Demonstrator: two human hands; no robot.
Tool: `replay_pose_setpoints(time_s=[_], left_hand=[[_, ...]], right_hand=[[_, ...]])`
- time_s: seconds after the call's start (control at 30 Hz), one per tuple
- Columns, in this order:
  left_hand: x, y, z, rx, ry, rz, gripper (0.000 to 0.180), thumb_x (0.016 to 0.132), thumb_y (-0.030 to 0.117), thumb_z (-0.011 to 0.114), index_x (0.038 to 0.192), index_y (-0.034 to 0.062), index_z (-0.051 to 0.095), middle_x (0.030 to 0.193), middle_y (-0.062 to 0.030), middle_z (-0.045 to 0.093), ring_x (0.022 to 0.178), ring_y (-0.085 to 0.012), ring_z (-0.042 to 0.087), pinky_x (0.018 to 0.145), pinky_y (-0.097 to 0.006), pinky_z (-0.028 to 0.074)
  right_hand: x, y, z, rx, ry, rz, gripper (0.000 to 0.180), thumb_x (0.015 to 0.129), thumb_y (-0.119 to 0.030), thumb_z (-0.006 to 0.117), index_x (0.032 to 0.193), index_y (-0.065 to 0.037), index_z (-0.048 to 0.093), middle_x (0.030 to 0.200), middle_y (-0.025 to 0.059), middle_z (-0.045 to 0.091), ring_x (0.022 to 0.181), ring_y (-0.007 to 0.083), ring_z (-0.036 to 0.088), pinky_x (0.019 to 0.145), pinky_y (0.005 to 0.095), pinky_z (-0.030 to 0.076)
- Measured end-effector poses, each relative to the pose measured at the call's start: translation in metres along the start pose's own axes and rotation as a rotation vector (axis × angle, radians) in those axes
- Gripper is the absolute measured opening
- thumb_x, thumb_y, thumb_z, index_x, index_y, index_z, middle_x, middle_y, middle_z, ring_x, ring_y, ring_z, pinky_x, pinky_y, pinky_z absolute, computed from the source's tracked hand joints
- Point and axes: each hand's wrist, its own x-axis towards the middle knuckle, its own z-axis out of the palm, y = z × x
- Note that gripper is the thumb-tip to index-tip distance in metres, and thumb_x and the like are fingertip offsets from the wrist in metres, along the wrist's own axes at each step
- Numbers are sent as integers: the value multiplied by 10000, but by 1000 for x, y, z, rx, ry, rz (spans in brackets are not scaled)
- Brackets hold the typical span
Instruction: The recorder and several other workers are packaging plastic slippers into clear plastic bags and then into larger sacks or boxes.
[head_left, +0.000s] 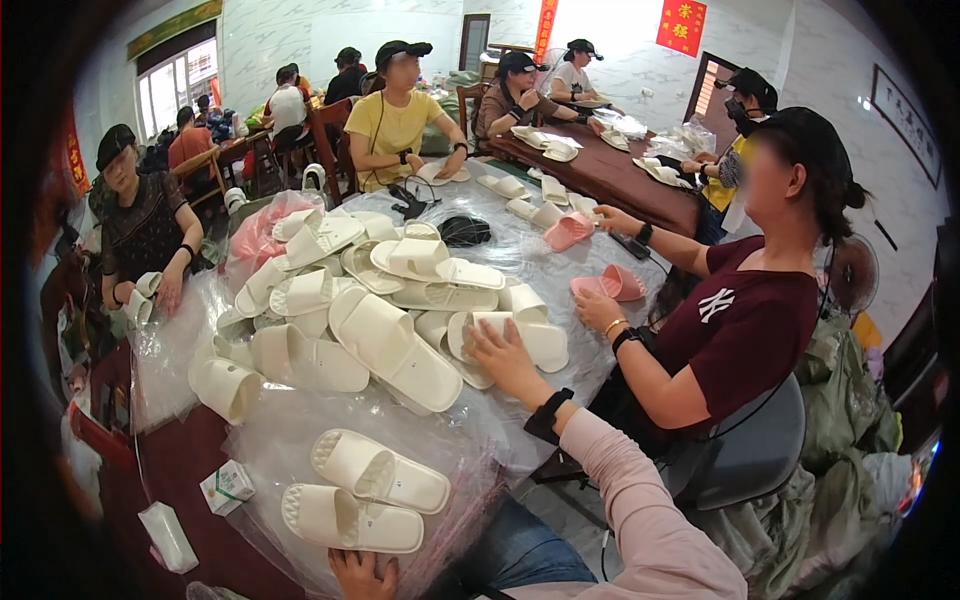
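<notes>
Our right hand (505, 355) lay flat, fingers spread, on a white slipper (520, 338), our left hand (362, 572) pinched the near slipper (350, 518), far heap of slippers (340, 300) beyond, a neighbour's arm (640, 350) crowded our right.

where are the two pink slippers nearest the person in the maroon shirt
In the head view, right of centre: the pink slippers lie on the plastic-covered table, just above that person's hand.

A packing workshop: people sit around tables (600, 175) heaped with white slippers (390, 345).
</notes>
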Motion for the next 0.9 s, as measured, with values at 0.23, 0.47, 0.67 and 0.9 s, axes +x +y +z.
replay_pose_setpoints(time_s=[0.23,0.47,0.67,0.9], left_hand=[[1,-1,-1,-2,-16,12,411,772,272,641,1089,18,578,1165,-261,492,1075,-479,416,957,-549,318],[2,1,-3,-3,-8,8,406,757,257,649,1077,19,575,1143,-247,501,1056,-466,422,940,-542,329],[1,0,-4,-35,-8,-11,402,760,255,639,1091,38,573,1167,-238,490,1084,-455,406,944,-541,325],[-11,-14,23,-51,-32,-65,559,618,299,696,1119,77,585,1263,-241,420,1188,-487,325,989,-593,250]], right_hand=[[-8,33,28,-87,-30,117,277,798,-156,509,1062,-142,592,1379,32,411,1317,232,320,1075,498,218],[-12,40,32,22,-109,245,437,719,-92,589,1155,-108,562,1371,137,391,1260,311,377,1037,449,285],[1,-32,-15,611,0,165,468,753,-240,642,1199,-151,530,1281,163,470,1172,363,443,942,482,370],[18,-69,-12,339,-103,-49,644,724,-343,678,1314,-259,433,1410,165,297,1226,413,364,958,517,351]])
